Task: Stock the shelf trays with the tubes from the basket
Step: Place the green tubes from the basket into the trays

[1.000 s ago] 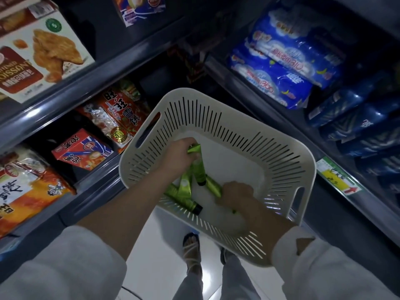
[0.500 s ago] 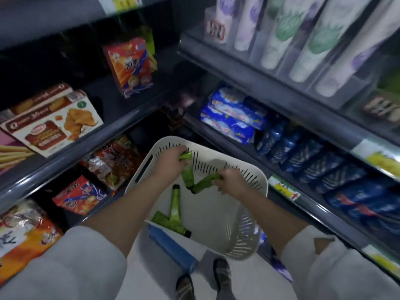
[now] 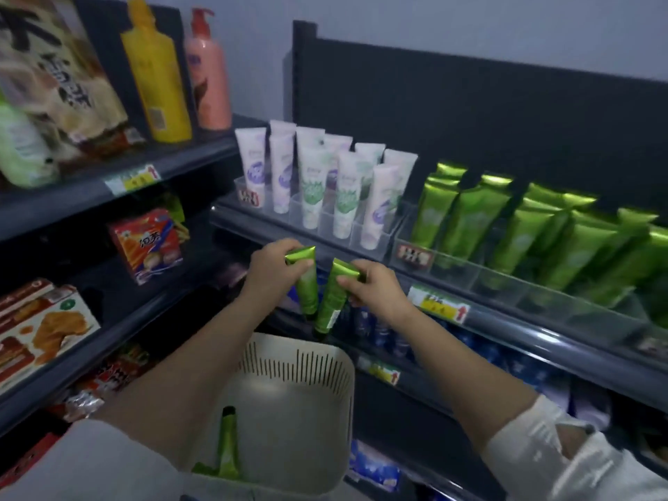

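Dark metal shelf (image 3: 542, 330) is running across the right of the frame, carrying a clear tray (image 3: 470, 280) where green tubes are standing in rows. At lower centre the white basket (image 3: 296, 370) is holding a spare tube (image 3: 227, 442). The left hand (image 3: 269, 269) is gripping the left tube (image 3: 307, 294) by its flat end, and the right hand (image 3: 376, 287) is pinching the right tube (image 3: 330, 305); both tubes are hanging cap-down above the basket. I judge the carrying step is going on; next, both are needing to travel right and stand upright in the tray.
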